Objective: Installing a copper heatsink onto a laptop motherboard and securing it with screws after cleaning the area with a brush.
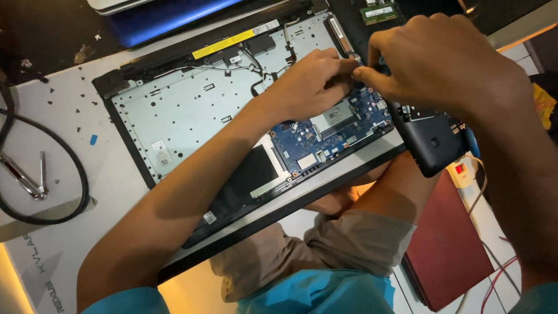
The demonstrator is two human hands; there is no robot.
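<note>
An opened laptop chassis [186,110] lies across my lap and the table edge, its metal tray and blue motherboard [325,142] exposed. My left hand [308,81] rests on the board's upper part, fingers curled near a small part at the board's top right. My right hand [442,64] hovers just right of it, thumb and fingers pinched together on something small that I cannot make out. The fingertips of both hands almost touch. A black plastic corner piece [433,142] of the case sits under my right hand.
A black cable loop [75,174] and a metal tool [26,177] lie on the white table at left. A blue laptop [168,17] and a green memory module [378,11] are at the back. A red flat case [444,244] and a power strip [465,171] sit at right.
</note>
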